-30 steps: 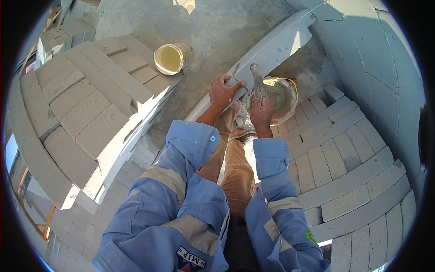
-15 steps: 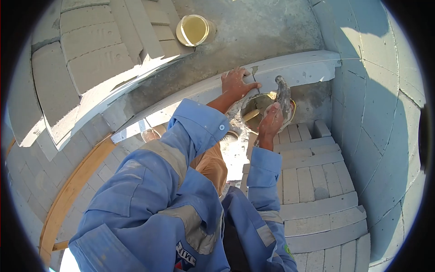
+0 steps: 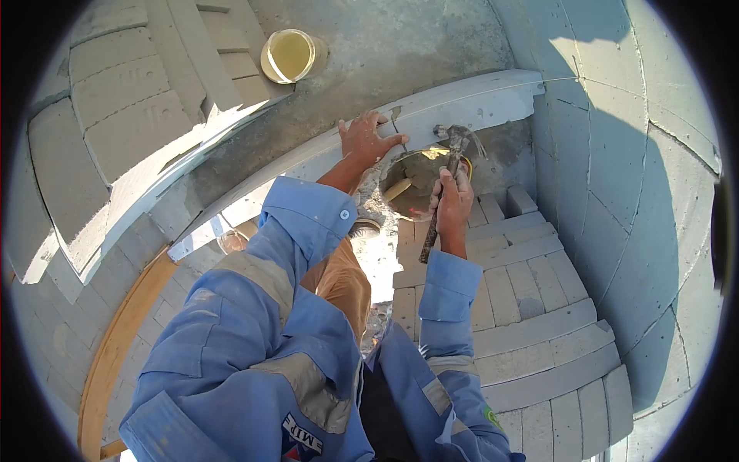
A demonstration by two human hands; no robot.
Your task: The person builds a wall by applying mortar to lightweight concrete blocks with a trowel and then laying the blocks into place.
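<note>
My left hand [image 3: 368,138] lies with fingers spread on top of a low wall of pale blocks [image 3: 493,100], beside a dark joint between two blocks. In my right hand [image 3: 453,202] is a mortar-stained claw hammer [image 3: 457,144], gripped by its handle. Its head points toward the wall and the handle end sticks out below my fist. Under the hammer is a round bucket [image 3: 470,168] with a yellowish rim, partly hidden by the hand. A tool with a light wooden handle [image 3: 399,189] rests in that bucket.
A string line [image 3: 566,79] runs along the low wall to the tall block wall [image 3: 616,169] at right. Stacked blocks [image 3: 531,339] stand at lower right, more blocks [image 3: 131,131] at upper left. A pale bucket [image 3: 289,56] stands beyond the wall. A wooden board [image 3: 127,346] curves at left.
The view has shifted, so the surroundings appear farther left. The hammer has turned in my right hand, showing more of its handle. My left hand stays on the wall.
</note>
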